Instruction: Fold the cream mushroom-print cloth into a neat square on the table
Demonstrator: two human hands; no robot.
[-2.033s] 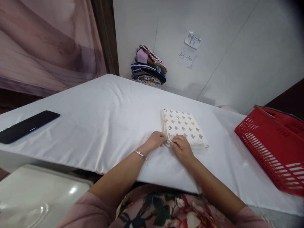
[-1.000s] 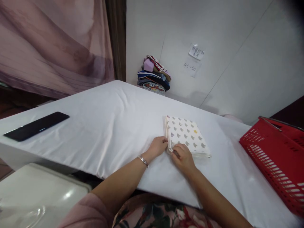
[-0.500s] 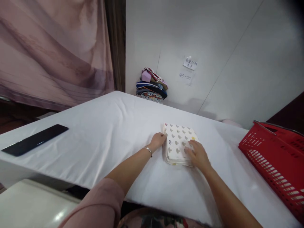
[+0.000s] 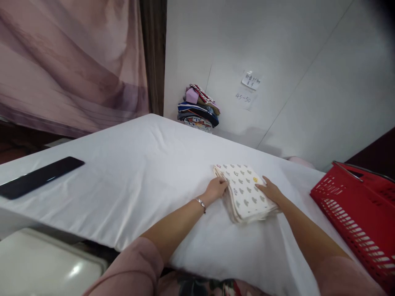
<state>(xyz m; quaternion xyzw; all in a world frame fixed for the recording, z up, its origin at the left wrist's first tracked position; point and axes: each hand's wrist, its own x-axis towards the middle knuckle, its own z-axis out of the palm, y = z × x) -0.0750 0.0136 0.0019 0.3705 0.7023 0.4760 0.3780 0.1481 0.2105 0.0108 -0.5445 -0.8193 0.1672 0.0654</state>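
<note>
A folded white cloth (image 4: 247,195) with small grey motifs and a yellow one is held just over the table, slightly turned. My left hand (image 4: 217,188), with a bracelet at the wrist, pinches its left edge. On the other side my right hand (image 4: 270,191) grips the right edge, thumb on top and the other fingers partly hidden under or behind the cloth. Several layers show along the near and left edges.
A white-covered table (image 4: 129,176) spreads around the cloth. At the right stands a red plastic basket (image 4: 358,213). A black flat phone-like slab (image 4: 40,176) lies at the left. Folded fabrics (image 4: 199,109) are stacked by the wall, near paper notes (image 4: 248,88).
The folded cloth has shifted right and nearer and turned a little. My left hand moved with it. My right hand went from lying on top to gripping the right edge.
</note>
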